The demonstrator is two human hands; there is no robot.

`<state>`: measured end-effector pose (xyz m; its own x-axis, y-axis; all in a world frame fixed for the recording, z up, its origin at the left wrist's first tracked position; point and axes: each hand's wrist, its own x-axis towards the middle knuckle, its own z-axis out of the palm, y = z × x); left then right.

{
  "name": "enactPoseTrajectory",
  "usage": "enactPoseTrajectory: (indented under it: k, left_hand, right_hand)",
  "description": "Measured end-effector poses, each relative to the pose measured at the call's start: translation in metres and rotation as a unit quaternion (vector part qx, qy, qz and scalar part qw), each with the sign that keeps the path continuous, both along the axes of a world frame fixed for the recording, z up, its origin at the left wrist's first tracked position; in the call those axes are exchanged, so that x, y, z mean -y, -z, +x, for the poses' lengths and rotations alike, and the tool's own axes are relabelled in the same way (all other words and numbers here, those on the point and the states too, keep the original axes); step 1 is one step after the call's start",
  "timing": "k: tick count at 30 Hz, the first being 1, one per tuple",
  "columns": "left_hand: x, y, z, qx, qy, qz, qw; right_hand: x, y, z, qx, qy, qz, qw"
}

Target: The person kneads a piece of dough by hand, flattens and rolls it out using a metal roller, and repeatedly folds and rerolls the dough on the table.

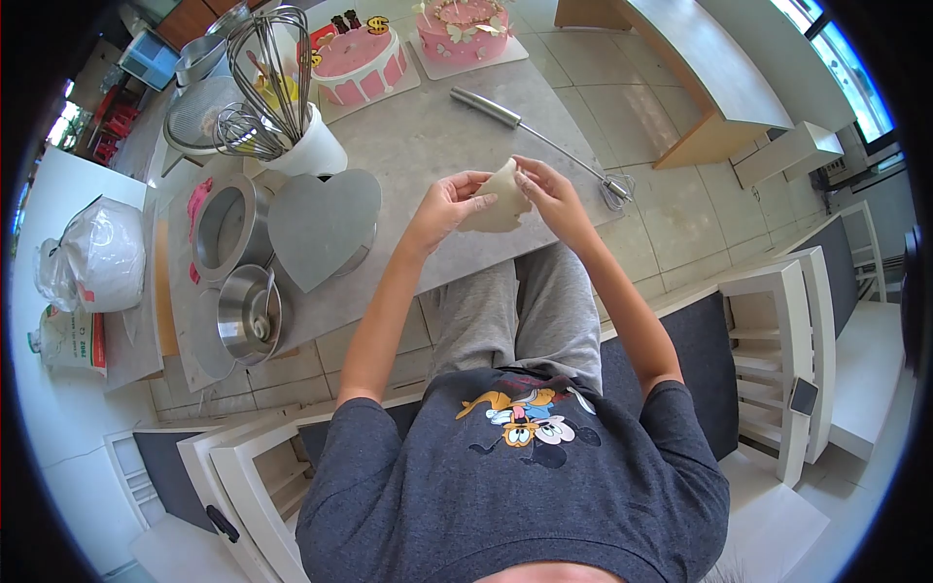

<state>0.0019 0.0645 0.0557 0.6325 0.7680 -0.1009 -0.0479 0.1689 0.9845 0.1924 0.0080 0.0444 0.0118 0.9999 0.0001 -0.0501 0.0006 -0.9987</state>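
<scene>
A thin, pale, uneven-edged sheet (501, 204) hangs between my two hands, just over the front part of the grey table (408, 126). My left hand (457, 202) pinches its left side, with thumb and fingers pressed together. At the sheet's top right corner, my right hand (546, 192) grips it between thumb and fingers. What the sheet is made of I cannot tell. A whisk with a metal handle (491, 109) lies on the table beyond my right hand. To the left of my left hand is a grey heart-shaped pan (321, 222).
Two pink cakes (358, 63) (462, 31) stand at the back. A white container (316, 151) holding whisks, a round ring pan (225, 228) and a steel bowl (249, 316) are on the left. Beyond them sits a plastic-wrapped bundle (105, 255). White chairs (777, 360) flank me.
</scene>
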Motion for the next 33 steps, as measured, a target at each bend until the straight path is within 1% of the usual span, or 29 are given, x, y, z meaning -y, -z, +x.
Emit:
enactPoseTrajectory:
  k: [1,2,3,4,5,6,7,9,10,11,12,13,14,15,16,17,18,19,20,21,22,24,26,28,29,30,31,32,33]
  left_hand:
    - [0.003,-0.004,0.001,-0.009,0.001,0.004,1.0]
    - [0.004,-0.007,0.002,-0.008,-0.001,0.005,1.0]
    - [0.006,-0.01,0.002,-0.018,-0.017,0.006,1.0]
    - [0.007,-0.012,0.002,-0.029,-0.032,0.007,0.999]
    - [0.006,-0.012,0.0,-0.028,-0.034,0.008,0.999]
    - [0.005,-0.011,-0.001,-0.026,-0.044,0.008,0.999]
    - [0.005,-0.01,-0.001,-0.024,-0.052,0.006,0.998]
    - [0.009,-0.015,-0.001,-0.023,-0.056,0.004,0.998]
    - [0.011,-0.016,0.0,-0.023,-0.058,0.002,0.998]
    - [0.012,-0.015,0.0,-0.024,-0.056,0.001,0.998]
    - [0.012,-0.013,0.0,-0.065,-0.063,0.062,0.994]
    - [0.012,-0.011,0.0,-0.104,-0.07,0.122,0.985]
    - [0.014,-0.013,0.001,-0.104,-0.071,0.122,0.984]
    - [0.016,-0.015,0.002,-0.146,-0.107,0.177,0.967]
    - [0.017,-0.017,0.002,-0.188,-0.141,0.231,0.944]
    - [0.014,-0.014,0.002,-0.189,-0.142,0.231,0.944]
    - [0.009,-0.009,0.001,-0.159,-0.136,0.298,0.931]
    - [0.005,-0.005,0.0,-0.128,-0.129,0.364,0.914]
    - [0.006,-0.009,0.0,-0.127,-0.129,0.364,0.914]
    - [0.007,-0.015,-0.002,-0.076,-0.059,0.178,0.979]
    - [0.009,-0.019,-0.002,-0.022,0.014,-0.017,1.0]
    - [0.008,-0.014,-0.002,-0.045,-0.01,0.001,0.999]
    - [0.008,-0.008,0.0,-0.067,-0.033,0.019,0.997]
    - [0.008,-0.004,0.001,-0.04,-0.121,0.073,0.989]
    - [0.009,-0.005,0.002,-0.04,-0.122,0.072,0.989]
    - [0.01,-0.006,0.003,-0.03,-0.163,0.086,0.982]
    - [0.011,-0.008,0.004,-0.021,-0.203,0.1,0.974]
    - [0.014,-0.01,0.008,-0.022,-0.203,0.1,0.974]
    - [0.02,-0.012,0.012,0.012,-0.221,0.129,0.967]
  right_hand:
    - [-0.001,-0.002,0.001,0.001,-0.001,0.001,1.0]
    - [-0.001,-0.004,0.001,0.03,-0.014,-0.016,0.999]
    - [-0.002,-0.007,0.001,0.06,-0.028,-0.033,0.997]
    - [0.001,-0.007,-0.004,0.061,-0.03,-0.031,0.997]
    - [0.007,-0.009,-0.013,0.255,0.067,0.065,0.962]
    - [0.013,-0.013,-0.021,0.434,0.161,0.157,0.872]
    - [0.017,-0.02,-0.024,0.434,0.16,0.159,0.872]
    - [0.024,-0.039,-0.028,0.278,0.028,0.083,0.957]
    - [0.022,-0.03,-0.028,0.277,0.03,0.082,0.957]
    - [0.016,-0.015,-0.026,0.201,0.022,0.077,0.976]
    - [0.012,-0.008,-0.026,0.124,0.014,0.072,0.99]
    - [0.009,-0.003,-0.022,0.124,0.014,0.072,0.99]
    - [0.007,-0.003,-0.02,0.038,-0.003,0.034,0.999]
    - [0.007,-0.002,-0.018,-0.048,-0.019,-0.005,0.999]
    - [0.008,-0.002,-0.016,-0.049,-0.021,-0.005,0.999]
    - [0.01,-0.006,-0.015,-0.056,-0.02,-0.034,0.998]
    - [0.011,-0.008,-0.014,-0.063,-0.019,-0.062,0.996]
    - [0.011,-0.009,-0.013,-0.063,-0.019,-0.062,0.996]
    - [0.01,-0.01,-0.012,-0.072,-0.025,-0.074,0.994]
    - [0.01,-0.01,-0.011,-0.08,-0.031,-0.087,0.992]
    - [0.01,-0.01,-0.01,-0.08,-0.031,-0.088,0.992]
    - [0.01,-0.01,-0.007,-0.031,-0.019,-0.096,0.995]
    - [0.013,-0.009,-0.008,-0.013,-0.003,-0.08,0.997]
    - [0.017,-0.004,-0.008,0.006,0.011,-0.064,0.998]
    - [0.019,-0.002,-0.008,0.038,0.04,-0.043,0.998]
    - [0.022,0.0,-0.008,0.07,0.069,-0.021,0.995]
    - [0.027,0.003,-0.009,0.07,0.068,-0.021,0.995]
    - [0.036,-0.008,-0.014,-0.034,0.064,-0.071,0.995]
    - [0.041,-0.016,-0.019,-0.137,0.06,-0.12,0.981]
